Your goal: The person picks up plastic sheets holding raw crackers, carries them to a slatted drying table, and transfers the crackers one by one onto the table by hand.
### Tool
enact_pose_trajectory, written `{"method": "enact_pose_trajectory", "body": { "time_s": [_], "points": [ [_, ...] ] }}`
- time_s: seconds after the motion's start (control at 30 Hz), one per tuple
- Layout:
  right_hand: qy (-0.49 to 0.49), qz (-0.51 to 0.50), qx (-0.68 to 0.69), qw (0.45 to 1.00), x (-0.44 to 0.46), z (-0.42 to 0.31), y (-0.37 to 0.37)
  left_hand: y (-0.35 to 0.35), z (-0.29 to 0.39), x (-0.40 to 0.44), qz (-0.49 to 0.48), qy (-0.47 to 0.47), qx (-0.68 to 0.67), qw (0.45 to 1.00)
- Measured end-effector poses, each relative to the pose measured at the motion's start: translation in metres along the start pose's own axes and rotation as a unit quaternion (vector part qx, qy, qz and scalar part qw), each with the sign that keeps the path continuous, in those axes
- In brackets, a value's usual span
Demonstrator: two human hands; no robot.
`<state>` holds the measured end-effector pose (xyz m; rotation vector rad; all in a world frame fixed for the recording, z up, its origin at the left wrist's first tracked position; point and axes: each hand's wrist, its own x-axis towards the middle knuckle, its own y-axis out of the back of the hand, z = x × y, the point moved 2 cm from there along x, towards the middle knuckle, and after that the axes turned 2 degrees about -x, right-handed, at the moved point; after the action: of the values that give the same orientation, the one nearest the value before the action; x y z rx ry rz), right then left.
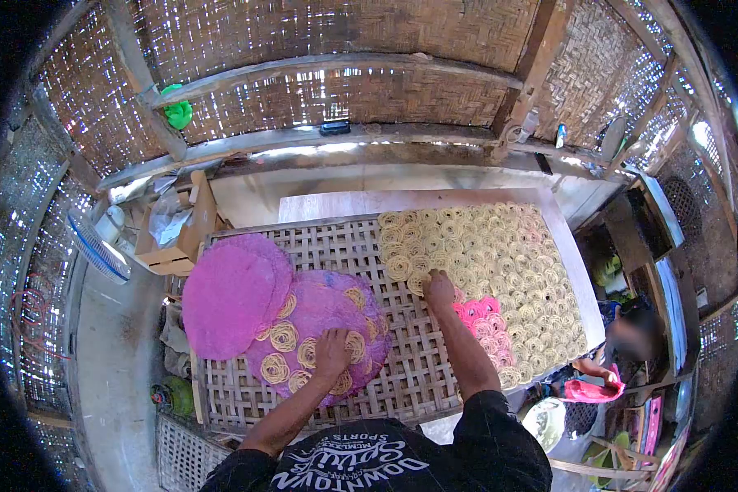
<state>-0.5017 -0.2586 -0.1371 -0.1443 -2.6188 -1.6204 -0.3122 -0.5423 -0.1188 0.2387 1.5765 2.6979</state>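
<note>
My left hand (333,353) is over the purple mesh sheet (303,299), its fingers at one of several pale noodle-like coils (276,368) lying there. My right hand (439,289) touches a pale coil (416,283) at the near left edge of a dense field of coils (476,238); its fingertips are bent over it. Pink coils (485,321) lie just right of my right forearm. A stack of round purple sheets (230,295) overlaps the mesh sheet on the left. All of this rests on a woven bamboo rack (402,361). What my left fingers hold, if anything, is hidden.
A cardboard box (180,234) with plastic bags stands beyond the rack's left corner, near a fan (98,248). At the lower right a person (631,336) sits close to the rack with a pink item (594,389). A pale basin (544,420) is beside them.
</note>
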Motion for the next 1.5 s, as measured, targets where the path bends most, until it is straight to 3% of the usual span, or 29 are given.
{"method": "enact_pose_trajectory", "body": {
  "time_s": [0.1, 0.2, 0.3, 0.33, 0.37, 0.47, 0.57, 0.67, 0.73, 0.83, 0.87, 0.97, 1.0, 1.13, 1.23, 1.3, 1.33, 1.43, 1.5],
  "points": [
    [0.031, 0.116, -0.035, 0.992, -0.018, -0.015, 0.011, -0.013, -0.01, 0.002, 0.021, -0.008, -0.034, 0.999],
    [0.033, 0.064, 0.029, 0.997, -0.064, -0.036, 0.008, -0.008, -0.003, 0.007, 0.002, 0.023, -0.104, 0.994],
    [0.042, -0.175, 0.148, 0.972, -0.127, -0.073, 0.008, 0.014, 0.022, 0.004, -0.021, 0.071, -0.174, 0.982],
    [0.02, -0.227, 0.203, 0.952, -0.149, -0.068, -0.016, 0.015, 0.027, 0.001, -0.02, 0.064, -0.193, 0.979],
    [-0.062, -0.287, 0.28, 0.914, -0.167, -0.056, -0.047, 0.014, 0.032, -0.003, -0.02, 0.057, -0.213, 0.975],
    [-0.285, -0.379, 0.489, 0.733, -0.192, -0.082, -0.036, -0.003, 0.044, -0.022, -0.109, 0.005, -0.187, 0.976],
    [-0.307, -0.345, 0.529, 0.712, -0.187, -0.089, -0.009, 0.02, 0.055, -0.035, -0.015, -0.2, -0.266, 0.943],
    [-0.198, -0.276, 0.452, 0.825, -0.159, -0.048, -0.042, 0.046, 0.039, -0.041, 0.009, -0.055, -0.138, 0.989],
    [-0.151, -0.226, 0.385, 0.882, -0.133, -0.041, -0.022, 0.035, -0.015, -0.043, 0.054, -0.02, -0.223, 0.973],
    [-0.112, -0.155, 0.286, 0.939, -0.091, -0.064, 0.016, 0.048, -0.054, -0.044, 0.026, -0.063, 0.059, 0.996],
    [-0.103, -0.129, 0.254, 0.953, -0.083, -0.071, 0.025, 0.049, -0.059, -0.044, 0.018, -0.075, 0.065, 0.995],
    [0.016, -0.059, 0.229, 0.972, -0.041, -0.054, -0.011, 0.046, -0.066, -0.046, -0.004, -0.083, 0.072, 0.994],
    [-0.017, -0.09, 0.28, 0.956, -0.039, -0.055, -0.006, 0.045, -0.066, -0.044, -0.011, -0.067, 0.066, 0.995],
    [0.067, -0.041, 0.068, 0.995, -0.011, -0.04, -0.031, 0.047, -0.064, -0.039, 0.037, -0.039, 0.052, 0.997],
    [0.086, -0.005, -0.025, 0.996, -0.018, -0.05, -0.014, 0.047, -0.066, -0.03, -0.028, 0.028, 0.071, 0.997],
    [0.09, 0.054, -0.03, 0.994, -0.033, -0.061, 0.001, 0.051, -0.065, -0.029, 0.005, -0.032, 0.049, 0.998],
    [0.056, 0.02, -0.012, 0.998, -0.046, -0.074, 0.014, 0.054, -0.065, -0.031, 0.021, -0.058, 0.038, 0.997],
    [0.112, 0.001, 0.007, 0.994, -0.092, -0.074, -0.012, 0.065, -0.056, -0.035, -0.025, -0.046, -0.052, 0.997],
    [0.042, -0.23, 0.216, 0.948, -0.137, -0.087, -0.018, 0.066, -0.048, -0.044, -0.006, -0.041, -0.081, 0.996]
  ]
}}
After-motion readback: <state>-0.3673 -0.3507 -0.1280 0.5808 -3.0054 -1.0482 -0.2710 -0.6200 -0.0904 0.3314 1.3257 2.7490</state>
